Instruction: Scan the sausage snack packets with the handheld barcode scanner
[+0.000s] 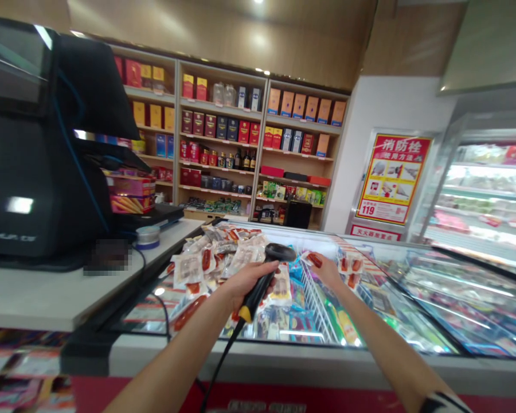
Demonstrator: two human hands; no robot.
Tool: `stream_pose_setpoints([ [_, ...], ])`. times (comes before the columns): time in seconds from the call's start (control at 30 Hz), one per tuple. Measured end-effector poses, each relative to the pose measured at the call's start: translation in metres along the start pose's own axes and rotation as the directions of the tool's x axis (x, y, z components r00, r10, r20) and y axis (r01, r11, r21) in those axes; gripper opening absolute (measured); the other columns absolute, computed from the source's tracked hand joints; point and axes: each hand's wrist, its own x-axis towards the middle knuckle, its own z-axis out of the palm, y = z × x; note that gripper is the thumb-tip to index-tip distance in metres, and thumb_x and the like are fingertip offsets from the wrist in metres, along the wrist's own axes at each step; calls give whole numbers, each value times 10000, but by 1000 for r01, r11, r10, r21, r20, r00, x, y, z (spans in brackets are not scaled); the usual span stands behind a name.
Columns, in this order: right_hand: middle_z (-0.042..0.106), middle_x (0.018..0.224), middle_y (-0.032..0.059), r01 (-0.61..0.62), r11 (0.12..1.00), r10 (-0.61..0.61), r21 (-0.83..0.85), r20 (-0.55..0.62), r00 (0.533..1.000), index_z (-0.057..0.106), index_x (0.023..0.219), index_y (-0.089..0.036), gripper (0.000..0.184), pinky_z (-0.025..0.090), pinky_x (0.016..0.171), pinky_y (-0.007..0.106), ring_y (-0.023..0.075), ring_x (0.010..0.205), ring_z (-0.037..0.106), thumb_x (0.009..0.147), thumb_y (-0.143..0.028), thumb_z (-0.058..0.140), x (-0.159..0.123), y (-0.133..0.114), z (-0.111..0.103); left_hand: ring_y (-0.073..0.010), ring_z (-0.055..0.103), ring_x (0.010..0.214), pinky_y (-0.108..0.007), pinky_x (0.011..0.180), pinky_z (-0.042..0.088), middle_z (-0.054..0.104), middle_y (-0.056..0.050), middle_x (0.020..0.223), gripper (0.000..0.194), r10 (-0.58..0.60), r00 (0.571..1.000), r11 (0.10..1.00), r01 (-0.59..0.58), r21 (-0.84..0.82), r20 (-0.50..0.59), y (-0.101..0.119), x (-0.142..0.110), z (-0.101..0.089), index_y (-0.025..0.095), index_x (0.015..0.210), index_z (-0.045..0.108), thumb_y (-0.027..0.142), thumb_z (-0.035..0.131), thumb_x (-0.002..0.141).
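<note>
Behind a glass-topped freezer (163, 357), wooden shelves (262, 115) of boxed goods line the shop wall, while the flat glass gives the loose heap of sealed packets (189, 269) a place to lie. The left hand (243, 282) wraps around the handle of a black scanner (257, 292), leaving its head free and its cord hanging, and the right hand (328, 273) pinches a small red-brown packet (313, 259) by its edge just beyond the scanner's head, seemingly to keep most of its face uncovered.
</note>
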Motion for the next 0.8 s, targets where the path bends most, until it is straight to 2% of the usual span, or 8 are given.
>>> stream_pose_setpoints([
  [0.23, 633, 810, -13, 3, 998, -4, -56, -22, 1000, 480, 1094, -248, 451, 411, 656, 243, 150, 709, 576, 645, -212, 475, 15, 0, -1, -59, 454, 412, -182, 396, 333, 518, 10, 549, 346, 14, 999, 999, -16, 30, 48, -3, 5, -3, 122, 781, 531, 438, 550, 642],
  [0.53, 626, 882, -21, 43, 992, -44, -115, 2, 999, 465, 1105, -275, 458, 400, 676, 240, 152, 741, 578, 652, -207, 476, 12, -3, -1, -60, 454, 414, -184, 401, 326, 517, 5, 556, 347, 38, 996, 997, -43, 63, 80, -6, 12, -8, 123, 782, 530, 448, 521, 660],
  [0.8, 628, 877, -16, 56, 987, -48, -148, 55, 997, 439, 1131, -273, 475, 398, 697, 246, 157, 770, 574, 660, -221, 480, 15, -7, -1, -65, 461, 405, -174, 381, 319, 507, 20, 517, 327, -7, 1000, 999, 9, 52, -28, -3, 17, -10, 130, 750, 510, 432, 557, 634],
])
